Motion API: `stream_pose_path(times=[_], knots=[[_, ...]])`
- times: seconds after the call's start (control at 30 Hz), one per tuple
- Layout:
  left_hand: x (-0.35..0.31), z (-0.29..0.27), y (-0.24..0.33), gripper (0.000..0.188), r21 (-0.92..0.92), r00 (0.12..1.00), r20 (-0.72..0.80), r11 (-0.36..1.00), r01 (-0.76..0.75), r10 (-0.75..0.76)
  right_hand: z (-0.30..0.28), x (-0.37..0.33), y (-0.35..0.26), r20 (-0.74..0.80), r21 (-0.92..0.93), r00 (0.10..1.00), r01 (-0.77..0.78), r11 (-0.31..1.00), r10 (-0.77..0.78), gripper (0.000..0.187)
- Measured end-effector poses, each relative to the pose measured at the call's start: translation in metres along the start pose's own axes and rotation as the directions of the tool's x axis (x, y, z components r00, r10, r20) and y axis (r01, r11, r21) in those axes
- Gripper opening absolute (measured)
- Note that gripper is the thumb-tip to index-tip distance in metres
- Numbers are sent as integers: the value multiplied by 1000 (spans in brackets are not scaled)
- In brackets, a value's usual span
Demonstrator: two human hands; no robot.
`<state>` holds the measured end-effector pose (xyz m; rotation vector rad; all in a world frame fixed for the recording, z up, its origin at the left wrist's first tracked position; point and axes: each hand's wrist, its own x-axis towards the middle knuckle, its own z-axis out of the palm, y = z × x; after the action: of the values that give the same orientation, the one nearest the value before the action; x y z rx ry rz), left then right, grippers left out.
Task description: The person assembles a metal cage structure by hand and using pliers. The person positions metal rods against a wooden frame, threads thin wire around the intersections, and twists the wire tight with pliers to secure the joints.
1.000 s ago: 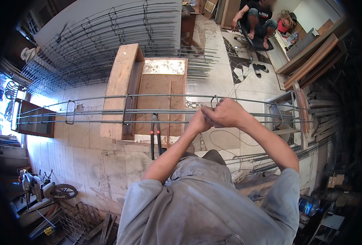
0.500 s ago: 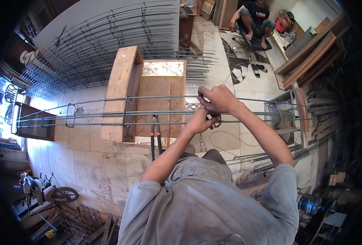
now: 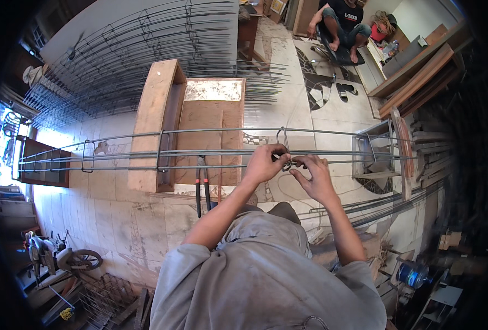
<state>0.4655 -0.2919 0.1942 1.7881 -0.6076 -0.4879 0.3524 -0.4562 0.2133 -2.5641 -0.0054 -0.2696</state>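
Long thin steel rebars (image 3: 227, 131) run left to right in front of me, with rectangular wire stirrups around them. One stirrup (image 3: 282, 133) stands between my hands, looped about the bars. My left hand (image 3: 266, 164) is closed in a pinch at its lower left side, by the middle bars. From the other side my right hand (image 3: 316, 175) has its fingertips and thumb closed on the lower corner of the same stirrup. Any small tie wire there is too small to make out. Pincers (image 3: 202, 184) with red and black handles hang by their jaws at the bars left of my hands.
A wooden box frame (image 3: 147, 126) and a brown panel (image 3: 203, 121) lie under the bars. A finished rebar stack (image 3: 128, 60) fills the far left. Across the room a person (image 3: 343, 27) sits on a chair. A motorcycle (image 3: 62, 256) stands at the near left; timber (image 3: 420, 66) leans right.
My right hand has come down from the top bar to the stirrup's lower corner beside my left hand. The stirrup's upper end is now uncovered. The view has shifted slightly.
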Motion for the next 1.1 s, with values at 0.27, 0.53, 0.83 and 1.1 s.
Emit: stream_pose_path(times=[0.27,0.53,0.83,1.1], knots=[[-3,-2,4,19,27,999,30,999,38,-39,15,4,7,-25,150,998,-59,987,63,8],[-1,0,-4,22,-14,996,34,996,86,-86,27,-9,4,-176,-11,979,102,995,-102,11],[12,-6,4,21,160,984,153,980,-114,89,3,-4,-22,139,-499,944,327,802,-298,18],[57,-13,21,20,371,793,566,790,-488,224,-5,9,-29,308,-627,871,488,607,-382,21]])
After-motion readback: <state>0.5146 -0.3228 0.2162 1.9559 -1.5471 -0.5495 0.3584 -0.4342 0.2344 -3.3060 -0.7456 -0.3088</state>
